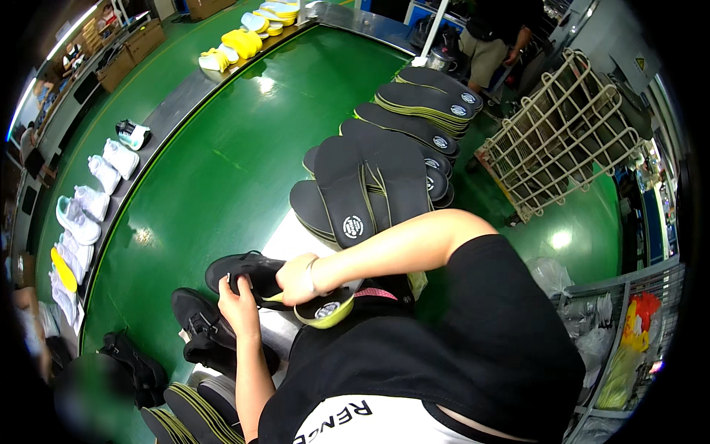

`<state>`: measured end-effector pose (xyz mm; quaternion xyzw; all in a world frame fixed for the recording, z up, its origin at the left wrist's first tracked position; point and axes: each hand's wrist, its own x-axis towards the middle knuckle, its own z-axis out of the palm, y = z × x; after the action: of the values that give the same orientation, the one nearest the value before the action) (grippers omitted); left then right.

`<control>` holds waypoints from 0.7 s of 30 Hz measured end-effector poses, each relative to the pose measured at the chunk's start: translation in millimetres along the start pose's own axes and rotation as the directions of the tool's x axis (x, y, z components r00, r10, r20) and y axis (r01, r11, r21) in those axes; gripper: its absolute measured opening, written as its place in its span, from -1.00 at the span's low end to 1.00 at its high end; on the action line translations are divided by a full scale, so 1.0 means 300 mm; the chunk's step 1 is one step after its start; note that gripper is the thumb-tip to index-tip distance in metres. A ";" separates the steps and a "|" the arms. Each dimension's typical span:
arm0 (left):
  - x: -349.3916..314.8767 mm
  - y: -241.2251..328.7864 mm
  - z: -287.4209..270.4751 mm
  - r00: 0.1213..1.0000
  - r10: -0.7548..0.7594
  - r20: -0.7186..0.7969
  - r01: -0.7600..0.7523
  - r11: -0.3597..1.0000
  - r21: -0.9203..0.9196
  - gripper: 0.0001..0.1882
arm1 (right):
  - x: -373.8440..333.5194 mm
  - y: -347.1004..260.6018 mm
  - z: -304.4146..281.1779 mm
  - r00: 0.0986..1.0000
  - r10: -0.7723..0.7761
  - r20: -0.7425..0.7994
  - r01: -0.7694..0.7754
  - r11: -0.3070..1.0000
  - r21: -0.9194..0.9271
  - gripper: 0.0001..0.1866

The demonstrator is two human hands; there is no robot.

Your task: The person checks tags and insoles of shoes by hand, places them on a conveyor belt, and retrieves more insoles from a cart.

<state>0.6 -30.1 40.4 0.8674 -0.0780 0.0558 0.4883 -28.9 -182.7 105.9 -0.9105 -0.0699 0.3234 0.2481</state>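
Note:
A black shoe (231, 268) is in front of me, its toe pointing to the left. My left hand (239, 309) grips the near side of its opening, fingers closed on the edge. In my closed right hand (298, 279) is a black insole (328, 309) with a yellow-green edge and a round white print at its heel. The insole's front end reaches toward the shoe's opening; my hand partly hides it, so I cannot tell how far in it is. A pair of black shoes (198, 317) sits just left of my left forearm.
Stacks of black insoles (392, 159) cover the green table (214, 159) ahead, with more insoles (194, 414) at the near left. Another black shoe pair (137, 362) lies further left. White shoes (78, 220) line the conveyor edge. A wire cart (558, 137) stands right.

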 end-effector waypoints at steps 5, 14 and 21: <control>-0.006 0.004 0.029 0.999 0.010 0.031 -0.010 1.000 -0.004 -0.79 | 0.109 0.009 0.104 0.975 -0.221 -0.020 0.180 0.838 -0.516 -0.75; -0.011 -0.052 0.019 0.994 -0.106 -0.021 0.105 0.994 -0.018 -0.77 | -0.107 0.007 -0.039 0.992 -0.003 0.127 0.068 0.861 -0.504 -0.57; -0.022 -0.051 0.021 0.986 -0.168 -0.018 0.165 0.981 -0.099 -0.73 | -0.121 0.033 0.001 0.967 -0.250 -0.056 0.173 0.800 -0.574 -0.75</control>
<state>-2.9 -27.1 23.3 0.8453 -0.0012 0.0224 0.5338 -57.9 -201.7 120.8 -0.9482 -0.2474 0.1990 0.0064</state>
